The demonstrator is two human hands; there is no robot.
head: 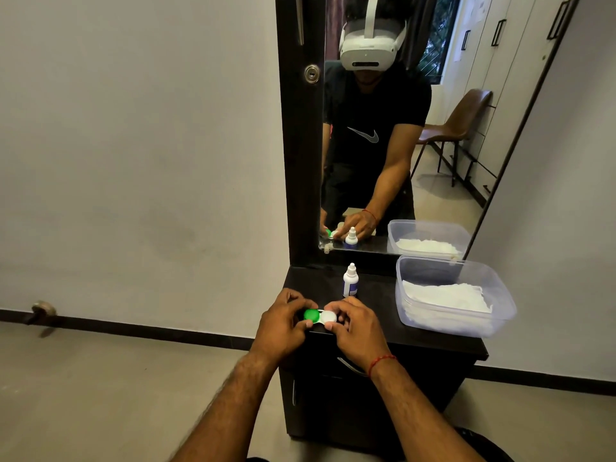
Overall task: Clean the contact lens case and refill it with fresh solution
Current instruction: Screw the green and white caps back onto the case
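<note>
The contact lens case [320,316] has a green cap on its left well and a white cap on its right well. It sits near the front left edge of a dark dresser top [376,315]. My left hand [283,325] grips the green-capped side, fingers curled around it. My right hand [353,325] grips the white-capped side, thumb and fingers pinching the cap. A small white solution bottle [350,280] with a blue label and a white nozzle cap stands upright just behind the case, untouched.
A clear plastic tub [450,261] holding white tissues [443,296] stands at the right of the dresser top. A tall mirror [383,128] rises behind and reflects a person with a headset. A grey wall lies to the left, tiled floor below.
</note>
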